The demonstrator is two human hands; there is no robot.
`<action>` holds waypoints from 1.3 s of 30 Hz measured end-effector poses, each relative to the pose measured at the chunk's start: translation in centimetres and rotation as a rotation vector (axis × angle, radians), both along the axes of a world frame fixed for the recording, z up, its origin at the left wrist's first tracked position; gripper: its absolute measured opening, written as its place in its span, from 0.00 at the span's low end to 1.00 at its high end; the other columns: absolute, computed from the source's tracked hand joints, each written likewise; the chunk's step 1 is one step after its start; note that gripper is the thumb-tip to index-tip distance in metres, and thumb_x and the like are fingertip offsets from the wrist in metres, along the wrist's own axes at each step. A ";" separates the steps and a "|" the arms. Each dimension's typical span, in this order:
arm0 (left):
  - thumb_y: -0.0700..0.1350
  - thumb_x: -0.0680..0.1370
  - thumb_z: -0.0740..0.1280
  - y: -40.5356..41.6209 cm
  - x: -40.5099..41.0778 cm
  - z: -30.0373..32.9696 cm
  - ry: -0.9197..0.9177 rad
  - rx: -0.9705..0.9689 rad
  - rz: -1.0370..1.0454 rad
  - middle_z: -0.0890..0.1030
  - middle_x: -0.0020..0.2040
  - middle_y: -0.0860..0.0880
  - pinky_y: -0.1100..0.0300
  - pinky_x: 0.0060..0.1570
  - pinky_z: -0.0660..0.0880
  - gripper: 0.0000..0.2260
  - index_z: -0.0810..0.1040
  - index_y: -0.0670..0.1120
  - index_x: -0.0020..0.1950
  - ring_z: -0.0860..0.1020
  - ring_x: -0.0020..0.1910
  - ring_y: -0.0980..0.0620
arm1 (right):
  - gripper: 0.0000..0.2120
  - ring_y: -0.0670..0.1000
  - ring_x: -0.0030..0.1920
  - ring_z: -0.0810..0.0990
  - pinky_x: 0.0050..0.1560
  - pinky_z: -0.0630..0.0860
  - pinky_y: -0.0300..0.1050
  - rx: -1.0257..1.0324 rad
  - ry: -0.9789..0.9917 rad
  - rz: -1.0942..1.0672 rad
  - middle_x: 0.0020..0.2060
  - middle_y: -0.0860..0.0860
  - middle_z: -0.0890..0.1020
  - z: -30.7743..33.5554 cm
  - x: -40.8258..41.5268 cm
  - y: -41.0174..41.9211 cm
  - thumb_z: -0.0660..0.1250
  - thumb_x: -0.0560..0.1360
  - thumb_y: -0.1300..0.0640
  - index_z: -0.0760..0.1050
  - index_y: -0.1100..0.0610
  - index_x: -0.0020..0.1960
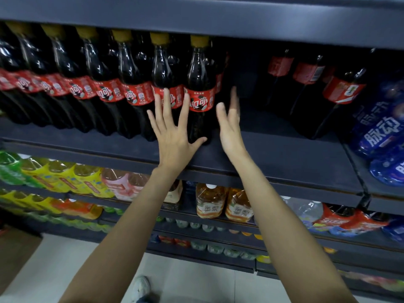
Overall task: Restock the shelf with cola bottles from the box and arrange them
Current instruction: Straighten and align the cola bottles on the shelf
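Single head view: we look forward and down, close on the dark shelf [273, 158], floor [192, 278] visible below.

Blue bottles [380, 130] lie tilted at the far right. On the rack below, green bottles [8, 167] stand at the left, then yellow bottles [65, 180] and pink bottles [124, 184]. Amber tea bottles [223, 204] sit further right, with clear water bottles [306, 209] beside them. A white shoe [141, 288] rests on the pale floor [65, 259]. A brown box [15, 252] shows at the lower left.
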State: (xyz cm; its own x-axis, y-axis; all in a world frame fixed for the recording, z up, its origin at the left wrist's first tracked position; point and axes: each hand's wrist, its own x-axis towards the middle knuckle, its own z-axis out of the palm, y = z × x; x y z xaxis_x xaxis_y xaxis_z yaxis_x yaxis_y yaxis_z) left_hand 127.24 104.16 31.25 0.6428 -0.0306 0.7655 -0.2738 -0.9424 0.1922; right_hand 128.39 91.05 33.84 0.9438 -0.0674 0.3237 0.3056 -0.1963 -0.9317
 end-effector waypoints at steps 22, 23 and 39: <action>0.55 0.68 0.75 0.1 0.1 -0.1 -0.026 0.035 -0.009 0.53 0.74 0.31 0.41 0.74 0.49 0.45 0.55 0.44 0.76 0.47 0.74 0.33 | 0.41 0.48 0.76 0.50 0.77 0.47 0.49 0.066 0.211 0.162 0.77 0.50 0.51 3.5 8.6 -0.4 0.46 0.74 0.29 0.46 0.52 0.78; 0.53 0.69 0.75 -0.4 -0.2 -0.1 -0.031 0.023 -0.004 0.53 0.74 0.31 0.40 0.73 0.49 0.43 0.55 0.44 0.76 0.48 0.74 0.33 | 0.33 0.47 0.76 0.49 0.76 0.45 0.48 0.070 0.169 0.127 0.77 0.50 0.50 3.7 7.8 -0.7 0.45 0.79 0.37 0.45 0.54 0.78; 0.40 0.75 0.67 -13.7 4.8 1.9 0.316 -0.489 -0.631 0.75 0.62 0.46 0.61 0.57 0.71 0.22 0.68 0.43 0.69 0.74 0.56 0.54 | 0.14 0.49 0.44 0.83 0.50 0.79 0.49 -0.279 -0.088 -0.459 0.42 0.49 0.84 0.6 -2.0 -17.4 0.59 0.71 0.57 0.80 0.53 0.52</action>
